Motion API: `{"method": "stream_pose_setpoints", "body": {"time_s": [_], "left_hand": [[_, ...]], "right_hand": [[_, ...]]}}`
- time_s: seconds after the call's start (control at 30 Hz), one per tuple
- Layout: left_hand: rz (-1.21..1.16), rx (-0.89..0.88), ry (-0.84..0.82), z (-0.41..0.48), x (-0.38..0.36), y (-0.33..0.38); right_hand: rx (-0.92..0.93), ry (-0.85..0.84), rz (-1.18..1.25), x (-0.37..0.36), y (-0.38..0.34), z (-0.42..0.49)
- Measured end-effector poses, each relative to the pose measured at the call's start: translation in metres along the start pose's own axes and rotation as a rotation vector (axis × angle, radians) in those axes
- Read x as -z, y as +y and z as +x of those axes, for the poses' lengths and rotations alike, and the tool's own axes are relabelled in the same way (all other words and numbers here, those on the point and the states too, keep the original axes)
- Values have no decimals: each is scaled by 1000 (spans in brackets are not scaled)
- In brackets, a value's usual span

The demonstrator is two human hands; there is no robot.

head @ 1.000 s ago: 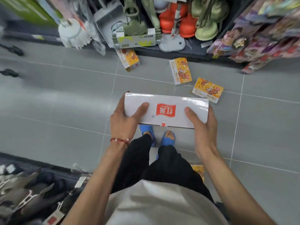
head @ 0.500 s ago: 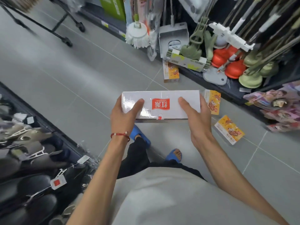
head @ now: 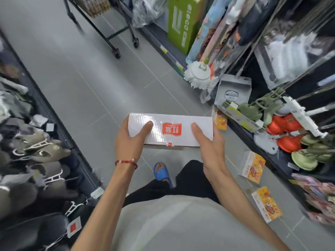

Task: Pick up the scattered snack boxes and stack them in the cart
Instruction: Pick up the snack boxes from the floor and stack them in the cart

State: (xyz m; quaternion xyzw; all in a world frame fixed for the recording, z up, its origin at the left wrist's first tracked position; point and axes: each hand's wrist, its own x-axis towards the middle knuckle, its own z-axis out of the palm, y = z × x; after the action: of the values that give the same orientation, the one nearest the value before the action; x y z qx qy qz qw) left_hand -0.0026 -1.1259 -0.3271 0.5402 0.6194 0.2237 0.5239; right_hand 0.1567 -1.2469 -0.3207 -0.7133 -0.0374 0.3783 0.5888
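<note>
Both hands clamp the white box (head: 170, 130) level at centre: left hand (head: 129, 140) at its 9 o'clock end, right hand (head: 210, 144) at 3. It looks stiff, light, with glossy, slippery wrap; end grips suit. Cart (head: 101, 20) waits at 11 o'clock.

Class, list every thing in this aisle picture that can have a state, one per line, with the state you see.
white box: held level, off the floor, closed
left hand: gripping the white box's left end
right hand: gripping its right end
nearest yellow snack box: lying flat on the floor
middle yellow snack box: on the floor, tilted
far yellow snack box: leaning at the shelf base
cart: standing up the aisle, blurred
</note>
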Motion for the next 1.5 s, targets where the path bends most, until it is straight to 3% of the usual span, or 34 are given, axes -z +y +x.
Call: {"method": "stream_pose_setpoints", "body": {"time_s": [0.37,0.9,1.17,1.5], "left_hand": [[-79,100,123,156,32,51],[-154,139,349,414,71,174],[-192,104,353,587,115,226],[-100,22,216,791,173,335]], "right_hand": [[-43,-141,-101,-147,-59,135],[-17,-355,-234,-375,-208,345],[-30,-338,-190,-516,-253,438],[-36,-202,-74,-670,-325,531]]}}
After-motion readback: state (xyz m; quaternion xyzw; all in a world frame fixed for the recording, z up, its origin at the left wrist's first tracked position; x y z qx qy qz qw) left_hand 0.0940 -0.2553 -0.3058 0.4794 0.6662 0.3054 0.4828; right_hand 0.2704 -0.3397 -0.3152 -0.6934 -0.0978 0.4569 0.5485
